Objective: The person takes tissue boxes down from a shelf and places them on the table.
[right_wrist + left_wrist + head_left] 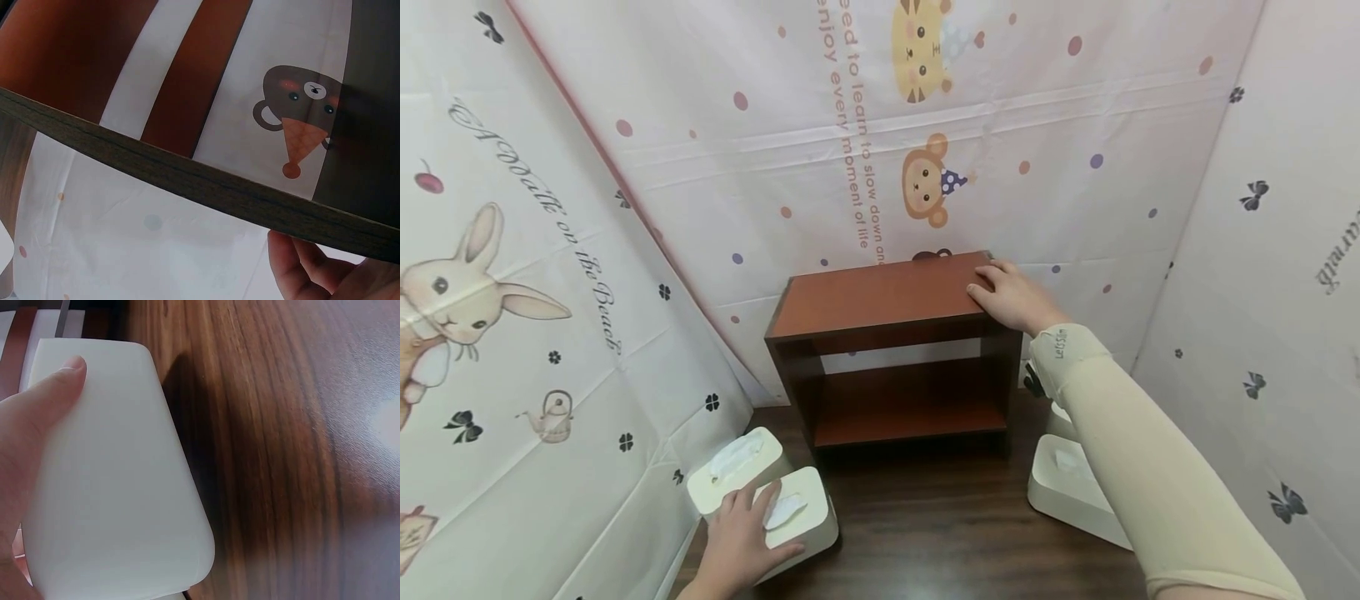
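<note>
A low brown wooden shelf (880,292) with dark edges stands against the printed backdrop. At the upper right end of the shelf, my right hand (1011,296) holds the corner, its fingertips bent over the top board. In the right wrist view the fingers (287,259) meet the shelf's dark edge (206,162). My left hand (741,533) grips a white tissue box (805,492) at the lower left, fingers over its top and far side. The left thumb (65,384) lies along the side of this box (119,475). Most of the other left fingers are hidden in the left wrist view.
Beside the held box is another white tissue box (767,454), next to the left backdrop. At the right stands a tissue box (1052,483) partly covered by my right sleeve, with a further white box (1060,421) behind it. All rest on a dark wood-grain surface (917,533).
</note>
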The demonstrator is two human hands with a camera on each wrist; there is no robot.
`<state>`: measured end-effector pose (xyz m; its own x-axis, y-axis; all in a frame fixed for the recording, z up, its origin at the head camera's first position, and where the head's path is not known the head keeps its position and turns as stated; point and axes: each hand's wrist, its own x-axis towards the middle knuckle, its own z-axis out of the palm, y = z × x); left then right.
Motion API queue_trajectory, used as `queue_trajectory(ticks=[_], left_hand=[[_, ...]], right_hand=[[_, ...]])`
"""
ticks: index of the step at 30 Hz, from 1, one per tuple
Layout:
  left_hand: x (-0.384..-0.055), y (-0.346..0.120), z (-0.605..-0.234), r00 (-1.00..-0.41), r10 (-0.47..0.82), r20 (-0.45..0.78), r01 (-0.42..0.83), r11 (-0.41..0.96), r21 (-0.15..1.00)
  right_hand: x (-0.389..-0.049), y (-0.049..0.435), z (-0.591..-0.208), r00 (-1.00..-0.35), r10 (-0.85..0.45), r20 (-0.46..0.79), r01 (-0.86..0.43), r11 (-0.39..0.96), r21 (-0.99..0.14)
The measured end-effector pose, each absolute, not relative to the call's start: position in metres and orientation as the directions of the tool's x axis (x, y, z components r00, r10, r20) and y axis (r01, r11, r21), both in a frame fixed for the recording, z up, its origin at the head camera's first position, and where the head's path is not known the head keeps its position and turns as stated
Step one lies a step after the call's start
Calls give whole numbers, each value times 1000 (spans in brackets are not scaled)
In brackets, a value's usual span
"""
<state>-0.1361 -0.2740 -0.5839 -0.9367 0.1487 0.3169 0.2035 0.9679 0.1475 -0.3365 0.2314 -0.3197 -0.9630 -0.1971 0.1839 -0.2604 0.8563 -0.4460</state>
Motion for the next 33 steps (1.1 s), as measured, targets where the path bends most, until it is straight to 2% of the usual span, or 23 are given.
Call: queue_trajectory(ticks=[10,24,33], left_hand=[[-129,-282,-584,-961,82,264,131,976,173],[-129,-300,-605,-983,21,180,52,984,170],[-131,-301,-608,-984,-5,177,33,977,213]], right_hand=[[-337,233,-320,-963,-196,185,-259,865,-431],[-338,233,-322,-965,-196,172,-253,866,-432],[-337,232,-320,-965,-196,171,-253,864,-436]])
